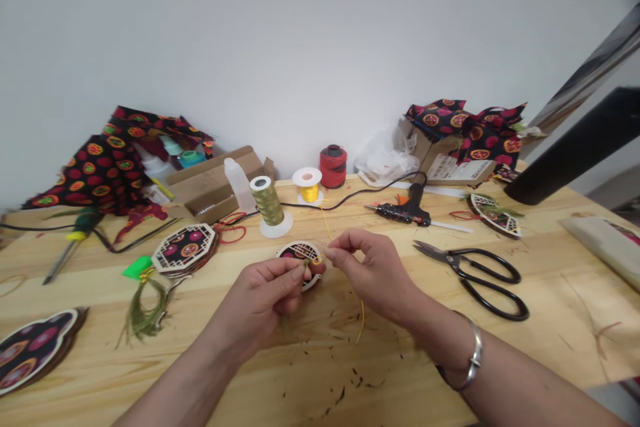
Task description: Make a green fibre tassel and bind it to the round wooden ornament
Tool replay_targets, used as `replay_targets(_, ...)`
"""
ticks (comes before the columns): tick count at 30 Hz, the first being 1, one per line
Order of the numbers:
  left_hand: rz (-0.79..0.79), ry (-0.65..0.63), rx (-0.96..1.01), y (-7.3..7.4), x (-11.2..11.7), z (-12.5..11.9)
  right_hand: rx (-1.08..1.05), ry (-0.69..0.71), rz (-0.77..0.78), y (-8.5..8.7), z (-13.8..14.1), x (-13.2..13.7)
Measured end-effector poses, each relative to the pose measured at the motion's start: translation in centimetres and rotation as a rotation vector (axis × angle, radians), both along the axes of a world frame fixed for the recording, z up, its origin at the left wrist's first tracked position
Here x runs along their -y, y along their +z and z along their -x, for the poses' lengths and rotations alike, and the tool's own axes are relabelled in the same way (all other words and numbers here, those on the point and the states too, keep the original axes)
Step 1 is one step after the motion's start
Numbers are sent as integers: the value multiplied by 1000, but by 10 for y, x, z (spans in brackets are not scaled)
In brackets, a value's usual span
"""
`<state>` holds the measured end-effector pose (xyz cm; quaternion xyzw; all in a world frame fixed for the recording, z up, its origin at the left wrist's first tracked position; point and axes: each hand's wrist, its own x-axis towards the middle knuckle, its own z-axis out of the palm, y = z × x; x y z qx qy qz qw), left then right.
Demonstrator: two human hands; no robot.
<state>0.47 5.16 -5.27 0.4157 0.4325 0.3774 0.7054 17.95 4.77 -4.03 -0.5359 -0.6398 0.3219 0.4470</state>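
My left hand (267,290) is closed in a pinch on a small bit of olive-green thread (308,263), mostly hidden by the fingers. Thumb and forefinger of my right hand (373,270) are pressed together on a thin yellow cord (362,320), close to the left fingertips. One stretch of the cord runs up towards a yellow spool (310,193); a loose end hangs below the right hand. Behind the fingers lies a round patterned ornament (295,251) with a pale lattice rim, partly covered by my hands.
Black-handled scissors (470,267) and a hot glue gun (407,210) lie to the right. An olive thread spool (267,201), a red spool (333,168) and a white bottle (239,187) stand behind. Leftward are an octagonal ornament (186,248), a green tassel (145,307) and a screwdriver (75,240).
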Motion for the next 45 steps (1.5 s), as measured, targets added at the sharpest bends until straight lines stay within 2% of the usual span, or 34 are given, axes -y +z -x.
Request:
replay_targets(6, 100, -66, 149, 6, -3, 0, -43, -57, -231, -1, 0, 5)
replay_targets(10, 118, -70, 176, 6, -4, 2, -11, -13, -428, -2, 0, 7)
replay_targets(13, 124, -82, 187, 5, -4, 2, 17, 20, -502, -3, 1, 6)
replay_targets(29, 133, -89, 216, 5, -3, 0, 165, 88, -614, -9, 2, 6)
replay_targets(45, 129, -99, 203, 6, -3, 0, 245, 116, -593, -11, 1, 7)
